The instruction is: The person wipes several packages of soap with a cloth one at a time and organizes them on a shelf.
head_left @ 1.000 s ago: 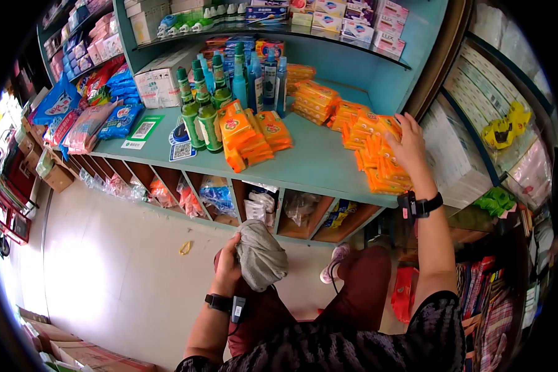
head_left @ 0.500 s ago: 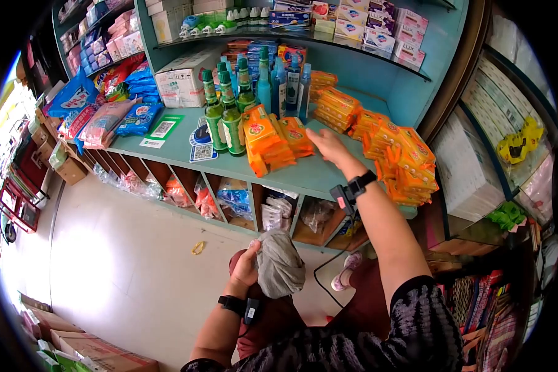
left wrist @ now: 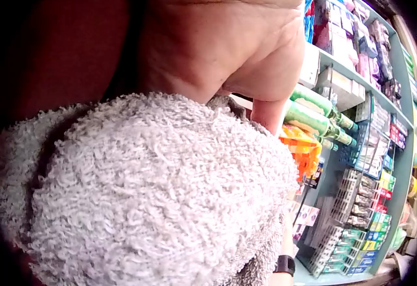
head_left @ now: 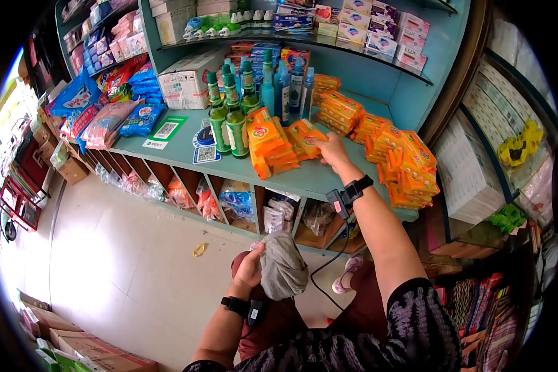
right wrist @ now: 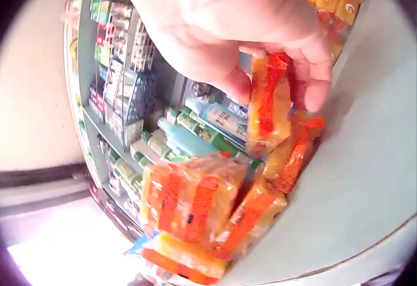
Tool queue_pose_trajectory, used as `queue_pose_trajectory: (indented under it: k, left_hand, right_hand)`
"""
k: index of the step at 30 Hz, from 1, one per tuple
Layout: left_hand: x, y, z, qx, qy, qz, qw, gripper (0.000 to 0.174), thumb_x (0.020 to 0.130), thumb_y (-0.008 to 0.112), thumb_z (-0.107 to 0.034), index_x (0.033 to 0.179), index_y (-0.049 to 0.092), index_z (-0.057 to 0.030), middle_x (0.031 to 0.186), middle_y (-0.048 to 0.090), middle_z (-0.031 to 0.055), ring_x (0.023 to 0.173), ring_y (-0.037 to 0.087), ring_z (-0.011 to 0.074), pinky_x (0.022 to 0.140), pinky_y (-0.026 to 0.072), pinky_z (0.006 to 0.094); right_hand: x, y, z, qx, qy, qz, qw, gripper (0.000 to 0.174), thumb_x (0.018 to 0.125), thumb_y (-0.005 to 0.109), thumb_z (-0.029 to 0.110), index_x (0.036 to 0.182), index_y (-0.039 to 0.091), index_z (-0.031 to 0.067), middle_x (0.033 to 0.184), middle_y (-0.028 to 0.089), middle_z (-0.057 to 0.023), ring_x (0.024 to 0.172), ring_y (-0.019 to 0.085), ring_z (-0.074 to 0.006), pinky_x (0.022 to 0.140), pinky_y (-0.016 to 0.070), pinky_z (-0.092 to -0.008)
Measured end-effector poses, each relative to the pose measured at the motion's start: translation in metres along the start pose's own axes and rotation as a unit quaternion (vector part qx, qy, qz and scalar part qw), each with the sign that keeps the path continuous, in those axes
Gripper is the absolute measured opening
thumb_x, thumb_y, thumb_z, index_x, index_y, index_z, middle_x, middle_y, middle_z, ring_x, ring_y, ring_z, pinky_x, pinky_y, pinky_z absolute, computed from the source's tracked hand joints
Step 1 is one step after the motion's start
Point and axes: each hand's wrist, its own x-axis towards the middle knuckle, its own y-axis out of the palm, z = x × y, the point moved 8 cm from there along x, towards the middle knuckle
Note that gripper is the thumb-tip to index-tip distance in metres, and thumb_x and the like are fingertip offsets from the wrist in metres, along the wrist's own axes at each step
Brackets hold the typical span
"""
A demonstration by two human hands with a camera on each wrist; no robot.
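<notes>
My left hand (head_left: pixel 249 269) grips a bundled grey terry cloth (head_left: pixel 284 266) low over my lap; its looped pile fills much of the left wrist view. Up at the shelf counter, my right hand (head_left: pixel 332 152) pinches an orange plastic-wrapped packet (right wrist: pixel 268 106) between thumb and fingers. That packet is tilted at the right end of a small pile of similar orange packets (head_left: pixel 270 149). Right behind this pile stand green bottles (head_left: pixel 236 127) and blue spray bottles (head_left: pixel 295 90). Farther right, a larger heap of orange packets (head_left: pixel 409 164) lies near the counter's end.
The green counter (head_left: pixel 347 181) has open cubbyholes below with bagged goods. A white carton (head_left: pixel 185 88), blue bags (head_left: pixel 142 119) and a green QR card (head_left: pixel 166 131) lie to the left. Boxed soaps (head_left: pixel 381 42) line the upper glass shelf. A black cable (head_left: pixel 319 271) hangs beside my leg.
My right hand has left the right-hand heap, moved left to the small pile and taken hold of a packet there. My left hand still holds the cloth. The head view has shifted slightly.
</notes>
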Motion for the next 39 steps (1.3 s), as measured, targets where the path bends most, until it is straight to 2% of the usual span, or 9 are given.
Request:
queue_pose_trajectory:
  k: [8, 15, 18, 19, 22, 25, 35, 36, 39]
  left_hand:
    - [-0.002, 0.004, -0.003, 0.040, 0.025, -0.016, 0.999, 0.043, 0.096, 0.049, -0.028, 0.127, 0.049, 0.0030, 0.125, 0.057, 0.0151, 0.115, 0.054, 0.0284, 0.102, 0.0401, 0.0410]
    - [-0.025, 0.096, -0.029, 0.179, 0.219, -0.012, 0.959, 0.051, 0.090, 0.059, -0.019, 0.134, 0.039, -0.0030, 0.129, 0.050, 0.0106, 0.118, 0.050, 0.0232, 0.101, 0.0394, 0.0364]
    - [-0.032, 0.150, -0.022, 0.335, 0.281, 0.018, 0.899, 0.056, 0.086, 0.064, -0.016, 0.135, 0.039, -0.0056, 0.136, 0.041, 0.0109, 0.124, 0.043, 0.0244, 0.104, 0.0350, 0.0380]
    - [-0.035, 0.174, -0.025, 0.495, 0.396, 0.061, 0.771, 0.061, 0.083, 0.068, -0.014, 0.136, 0.038, -0.0063, 0.142, 0.032, 0.0132, 0.129, 0.036, 0.0266, 0.107, 0.0307, 0.0402]
    - [-0.039, 0.198, -0.009, 0.590, 0.482, 0.040, 0.647, 0.059, 0.083, 0.065, -0.007, 0.135, 0.037, -0.0058, 0.138, 0.036, 0.0155, 0.128, 0.037, 0.0249, 0.106, 0.0316, 0.0386]
    - [-0.025, 0.184, -0.008, 0.398, 0.388, 0.019, 0.831, 0.056, 0.088, 0.058, -0.007, 0.137, 0.033, -0.0069, 0.134, 0.042, 0.0149, 0.123, 0.043, 0.0237, 0.104, 0.0339, 0.0356]
    - [-0.035, 0.180, -0.044, 0.379, 0.404, -0.111, 0.825, 0.047, 0.091, 0.058, -0.011, 0.133, 0.038, -0.0023, 0.125, 0.050, 0.0102, 0.112, 0.050, 0.0174, 0.097, 0.0393, 0.0300]
    - [-0.042, 0.189, -0.041, 0.408, 0.425, -0.085, 0.803, 0.050, 0.086, 0.064, -0.015, 0.129, 0.044, -0.0036, 0.128, 0.049, 0.0119, 0.114, 0.049, 0.0227, 0.100, 0.0371, 0.0366]
    - [-0.063, 0.247, -0.007, 0.727, 0.498, 0.028, 0.473, 0.050, 0.077, 0.070, -0.022, 0.123, 0.054, -0.0109, 0.131, 0.048, 0.0117, 0.116, 0.046, 0.0305, 0.102, 0.0316, 0.0461]
  right_hand:
    - [-0.104, -0.030, 0.005, 0.494, 0.023, 0.176, 0.851, 0.038, 0.086, 0.054, 0.006, 0.123, 0.048, -0.0016, 0.111, 0.060, -0.0170, 0.097, 0.062, -0.0282, 0.076, 0.0552, -0.0427]
    - [-0.218, -0.025, -0.045, 0.582, 0.084, 0.205, 0.782, 0.050, 0.090, 0.049, 0.012, 0.137, 0.035, 0.0011, 0.124, 0.055, -0.0131, 0.107, 0.059, -0.0306, 0.081, 0.0533, -0.0474]
    - [-0.249, -0.022, -0.028, 0.595, 0.084, 0.141, 0.787, 0.064, 0.094, 0.048, 0.016, 0.149, 0.015, 0.0116, 0.144, 0.036, -0.0099, 0.122, 0.048, -0.0242, 0.087, 0.0500, -0.0423]
    - [-0.255, -0.021, -0.023, 0.598, 0.088, 0.143, 0.784, 0.067, 0.095, 0.049, 0.016, 0.150, 0.012, 0.0130, 0.146, 0.032, -0.0100, 0.125, 0.045, -0.0234, 0.090, 0.0485, -0.0413]
    - [-0.261, -0.029, -0.008, 0.547, 0.003, 0.100, 0.831, 0.067, 0.094, 0.051, 0.012, 0.150, 0.014, 0.0100, 0.146, 0.033, -0.0097, 0.127, 0.042, -0.0214, 0.099, 0.0419, -0.0359]
    - [-0.268, -0.039, -0.006, 0.441, -0.051, 0.134, 0.886, 0.066, 0.092, 0.051, 0.005, 0.149, 0.017, 0.0057, 0.146, 0.032, -0.0098, 0.127, 0.041, -0.0183, 0.102, 0.0364, -0.0294]
    - [-0.295, -0.057, -0.021, 0.459, -0.016, 0.167, 0.872, 0.064, 0.089, 0.050, -0.001, 0.146, 0.021, 0.0012, 0.141, 0.038, -0.0127, 0.127, 0.041, -0.0198, 0.105, 0.0332, -0.0322]
    - [-0.291, -0.056, -0.030, 0.499, 0.011, 0.154, 0.853, 0.063, 0.089, 0.050, 0.000, 0.146, 0.021, 0.0008, 0.140, 0.039, -0.0131, 0.127, 0.042, -0.0205, 0.105, 0.0340, -0.0330]
    - [-0.287, -0.050, -0.039, 0.600, 0.074, 0.170, 0.779, 0.055, 0.095, 0.047, 0.009, 0.146, 0.025, 0.0063, 0.140, 0.040, -0.0101, 0.126, 0.043, -0.0204, 0.103, 0.0385, -0.0344]
